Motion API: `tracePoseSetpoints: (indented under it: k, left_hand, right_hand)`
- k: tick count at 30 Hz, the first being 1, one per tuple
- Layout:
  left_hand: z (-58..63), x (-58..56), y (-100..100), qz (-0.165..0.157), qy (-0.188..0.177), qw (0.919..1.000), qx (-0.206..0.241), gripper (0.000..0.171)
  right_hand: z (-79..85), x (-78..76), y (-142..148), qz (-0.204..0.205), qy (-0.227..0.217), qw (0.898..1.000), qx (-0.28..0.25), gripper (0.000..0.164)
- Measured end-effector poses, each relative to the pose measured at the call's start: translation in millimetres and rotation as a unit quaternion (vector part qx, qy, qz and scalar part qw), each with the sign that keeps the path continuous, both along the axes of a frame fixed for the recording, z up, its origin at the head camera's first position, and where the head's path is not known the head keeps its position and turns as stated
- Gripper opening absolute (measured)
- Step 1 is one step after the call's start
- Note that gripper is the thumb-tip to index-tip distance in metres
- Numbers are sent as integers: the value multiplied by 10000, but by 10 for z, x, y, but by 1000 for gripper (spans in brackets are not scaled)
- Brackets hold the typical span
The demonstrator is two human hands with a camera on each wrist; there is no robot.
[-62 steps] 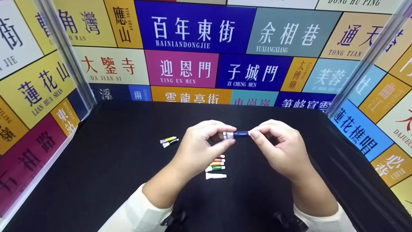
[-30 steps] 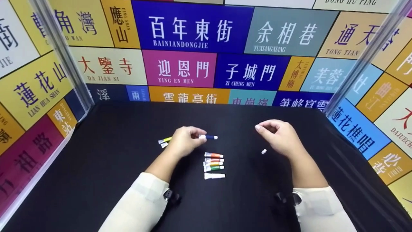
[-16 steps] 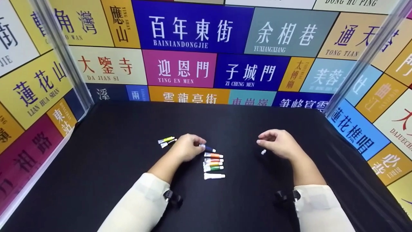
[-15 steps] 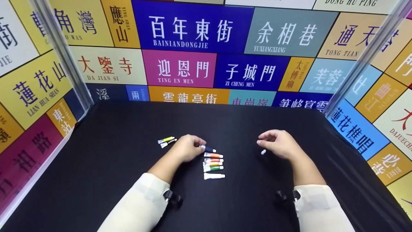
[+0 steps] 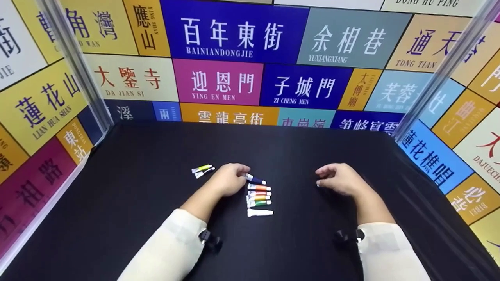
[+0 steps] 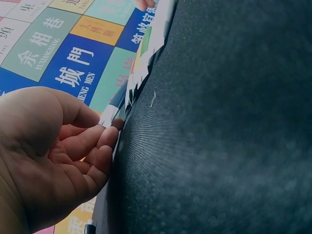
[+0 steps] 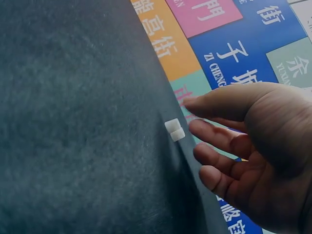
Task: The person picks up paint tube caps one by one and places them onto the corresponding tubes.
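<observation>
My left hand (image 5: 230, 178) pinches the flat tail of a dark blue paint tube (image 5: 256, 180), whose white-capped end points right. In the left wrist view the blue paint tube (image 6: 113, 108) lies at the thumb and fingertips, near the cloth. Just below it, in a column, lie paint tubes: orange (image 5: 258, 187), red, yellow, green (image 5: 259, 203) and white (image 5: 259, 213). Over the right part of the table my right hand (image 5: 339, 179) hovers with fingers apart and nothing between them. Two small white caps (image 7: 174, 130) lie beside its fingertips; in the head view the thumb mostly hides them.
A yellow paint tube (image 5: 202, 168) and a black one (image 5: 205, 173) lie together left of the left hand. Black cloth (image 5: 297, 234) covers the table. Printed panels with street names (image 5: 234, 31) stand at the back and both sides.
The two hands have parted. My left hand brought the blue tube left and down, to the top of the column. White caps appeared on the cloth by my right hand, which lowered slightly.
</observation>
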State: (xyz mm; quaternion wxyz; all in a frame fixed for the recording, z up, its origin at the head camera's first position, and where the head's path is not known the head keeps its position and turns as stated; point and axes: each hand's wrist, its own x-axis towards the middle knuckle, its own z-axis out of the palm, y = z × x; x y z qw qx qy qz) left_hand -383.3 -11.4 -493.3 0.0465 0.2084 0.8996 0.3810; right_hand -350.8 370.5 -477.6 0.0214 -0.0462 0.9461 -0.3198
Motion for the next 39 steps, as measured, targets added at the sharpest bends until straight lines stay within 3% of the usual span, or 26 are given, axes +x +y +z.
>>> tracePoseSetpoints:
  k: [12,22,26,32,39]
  left_hand:
    - [16,0,-19,-10,-133,9998,114,38]
    - [36,-18,-61,111,-142,9997,139,41]
    - [54,-38,-111,194,-145,9995,201,42]
    - [56,-89,-219,410,-76,9988,259,40]
    - [55,-166,-378,700,-23,9967,404,36]
  right_hand:
    - [-87,-27,57,178,-160,9995,191,25]
    - [-53,-8,115,-104,-25,9991,413,15]
    - [-13,0,122,-245,42,9994,240,19]
    - [100,28,83,-412,-123,9980,-457,30]
    - [239,82,3,-376,-29,9950,-926,38]
